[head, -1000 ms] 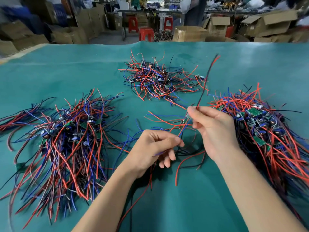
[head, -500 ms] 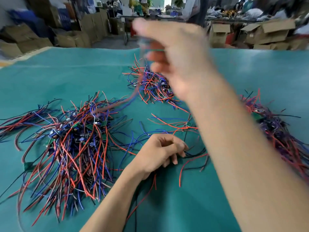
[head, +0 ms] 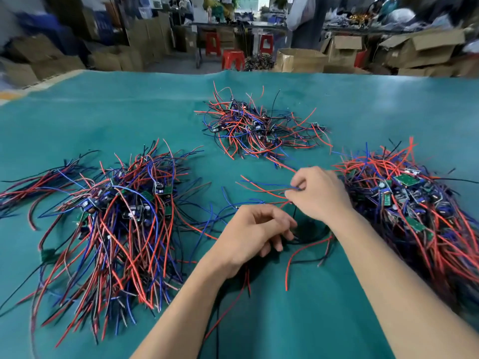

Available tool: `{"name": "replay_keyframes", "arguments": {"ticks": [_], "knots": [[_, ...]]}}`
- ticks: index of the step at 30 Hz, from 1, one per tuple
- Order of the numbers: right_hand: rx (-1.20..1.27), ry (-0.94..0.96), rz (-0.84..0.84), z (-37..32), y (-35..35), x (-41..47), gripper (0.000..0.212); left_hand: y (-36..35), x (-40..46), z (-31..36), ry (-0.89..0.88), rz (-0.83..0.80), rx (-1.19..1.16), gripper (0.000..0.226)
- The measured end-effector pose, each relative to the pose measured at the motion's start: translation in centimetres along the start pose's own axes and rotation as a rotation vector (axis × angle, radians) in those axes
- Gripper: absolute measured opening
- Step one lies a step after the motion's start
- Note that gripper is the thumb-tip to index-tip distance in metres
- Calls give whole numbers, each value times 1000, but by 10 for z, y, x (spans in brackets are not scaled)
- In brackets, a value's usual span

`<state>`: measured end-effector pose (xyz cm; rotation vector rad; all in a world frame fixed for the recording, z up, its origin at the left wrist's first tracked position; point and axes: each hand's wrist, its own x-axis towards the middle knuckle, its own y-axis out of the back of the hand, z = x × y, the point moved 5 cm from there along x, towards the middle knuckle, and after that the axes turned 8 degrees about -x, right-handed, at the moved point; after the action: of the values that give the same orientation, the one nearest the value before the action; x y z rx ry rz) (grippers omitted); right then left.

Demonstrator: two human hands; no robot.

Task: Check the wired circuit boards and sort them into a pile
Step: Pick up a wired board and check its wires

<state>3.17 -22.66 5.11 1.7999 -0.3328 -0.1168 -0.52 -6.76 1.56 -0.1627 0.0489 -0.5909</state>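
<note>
Three heaps of small green circuit boards with red, blue and black wires lie on the teal table: a left pile, a far pile and a right pile. Between them, loose wired boards lie in front of me. My right hand pinches blue and red wires of this small bunch at its fingertips. My left hand rests on the table with fingers curled round dark wires beneath it; the boards on those wires are hidden.
Beyond the table's far edge stand cardboard boxes, red stools and cluttered benches. A small green scrap lies by the left pile. Bare teal cloth shows at the far left and near the front edge.
My right hand swung up and forward over the far pile with a wired board, then came back down without it and now pinches wires in the middle bunch. The left hand stayed put.
</note>
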Motion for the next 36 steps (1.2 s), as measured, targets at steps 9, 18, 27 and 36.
{"name": "replay_keyframes", "arguments": {"ticks": [9,18,27,36], "knots": [[1137,-120,295,41,3,-16,27,0,-1,-1,26,15,-3,13],[1569,-105,-148,9,-6,-30,16,2,2,-3,68,112,-199,26],[1063,84,403,12,23,-39,23,6,2,-2,51,191,-315,18],[1085,213,413,10,38,-41,25,8,4,-1,53,153,-363,35]]}}
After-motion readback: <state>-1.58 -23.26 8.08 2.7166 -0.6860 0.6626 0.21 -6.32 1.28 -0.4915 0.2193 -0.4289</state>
